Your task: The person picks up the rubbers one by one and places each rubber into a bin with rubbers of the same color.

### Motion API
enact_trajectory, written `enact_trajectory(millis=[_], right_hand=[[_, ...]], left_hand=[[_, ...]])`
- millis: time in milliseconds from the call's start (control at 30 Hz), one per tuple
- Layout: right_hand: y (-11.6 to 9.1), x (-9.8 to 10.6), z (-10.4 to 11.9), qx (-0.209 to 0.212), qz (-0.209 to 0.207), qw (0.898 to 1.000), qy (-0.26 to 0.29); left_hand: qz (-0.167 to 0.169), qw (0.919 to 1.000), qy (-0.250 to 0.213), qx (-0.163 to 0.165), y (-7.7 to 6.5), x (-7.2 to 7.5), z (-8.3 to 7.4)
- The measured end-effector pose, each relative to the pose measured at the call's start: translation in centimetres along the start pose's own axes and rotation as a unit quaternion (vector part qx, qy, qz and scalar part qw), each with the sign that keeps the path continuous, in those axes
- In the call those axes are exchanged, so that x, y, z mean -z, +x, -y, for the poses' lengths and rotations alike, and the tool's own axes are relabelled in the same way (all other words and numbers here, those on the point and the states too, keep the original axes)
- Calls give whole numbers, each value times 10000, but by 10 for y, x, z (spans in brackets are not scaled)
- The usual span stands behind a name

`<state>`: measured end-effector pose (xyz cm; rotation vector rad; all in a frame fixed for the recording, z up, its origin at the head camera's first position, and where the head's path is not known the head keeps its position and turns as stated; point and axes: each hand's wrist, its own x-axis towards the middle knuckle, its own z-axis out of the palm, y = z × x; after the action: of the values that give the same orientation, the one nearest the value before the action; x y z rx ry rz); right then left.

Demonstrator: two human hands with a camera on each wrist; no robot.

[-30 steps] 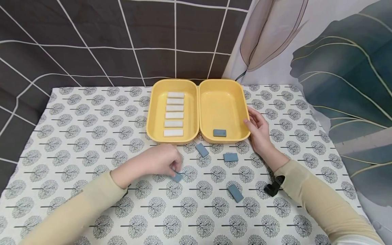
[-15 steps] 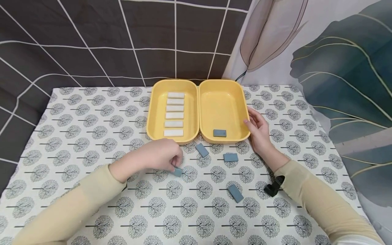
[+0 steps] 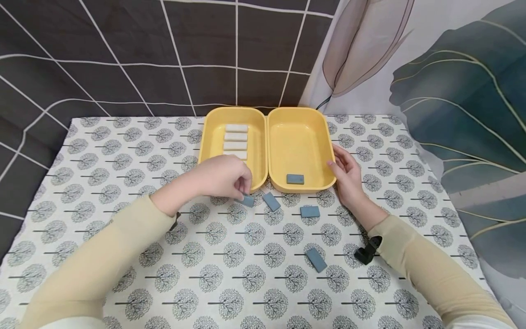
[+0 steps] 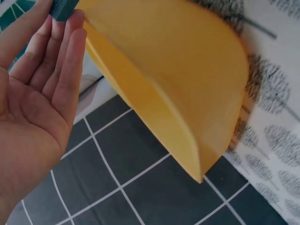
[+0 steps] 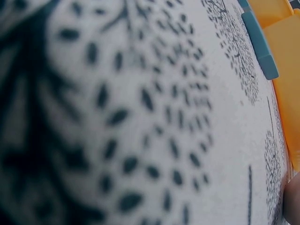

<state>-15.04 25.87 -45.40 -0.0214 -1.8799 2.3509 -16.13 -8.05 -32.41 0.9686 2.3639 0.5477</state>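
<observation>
My left hand (image 3: 223, 176) pinches a blue rectangular block (image 3: 246, 200) between thumb and fingertips, just in front of the left yellow container (image 3: 263, 164). In the left wrist view that block (image 4: 63, 8) sits at the fingertips, beside the container's wall (image 4: 187, 56). My right hand (image 3: 348, 176) grips the right side of the right yellow container (image 3: 297, 146), thumb at the rim and fingers along the outside. One blue block (image 3: 295, 178) lies inside it near the front. White blocks (image 3: 236, 136) lie stacked in a column in the left container, the front ones hidden by my left hand.
Three more blue blocks lie loose on the tree-print tablecloth (image 3: 255, 283): one near the containers (image 3: 271, 201), one to its right (image 3: 310, 211), one nearer me (image 3: 316, 260). A dark grid-pattern cloth (image 3: 205, 82) hangs behind the table.
My left hand has picked up the blue block from the cloth and moved it forward, up to the left container's front edge. My right hand has stayed on the right container.
</observation>
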Motion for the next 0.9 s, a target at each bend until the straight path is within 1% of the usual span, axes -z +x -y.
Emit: enact_trajectory(millis=[200,367,433,600,767,900], right_hand=[[0,1,-1,-29,-87,10000,-30],[-1,0,0,-50,-130,9999,-64],[0,0,0,-30,-117,9999,-76],[0,-1,1,10,-102,9999,-134],[0,-1,2,-15,-65,10000,-62],[-1,-1,2,-10,-95,9999,-79]], left_hand=[[-166,9999,29,-14,17,14,1],[-282,9994,-179,-75,34,26,3],[-391,9988,-278,-109,40,31,3],[-650,9971,-355,-167,53,40,1],[-730,9964,-348,-267,67,45,-3],[-738,9963,-342,-280,79,45,-5]])
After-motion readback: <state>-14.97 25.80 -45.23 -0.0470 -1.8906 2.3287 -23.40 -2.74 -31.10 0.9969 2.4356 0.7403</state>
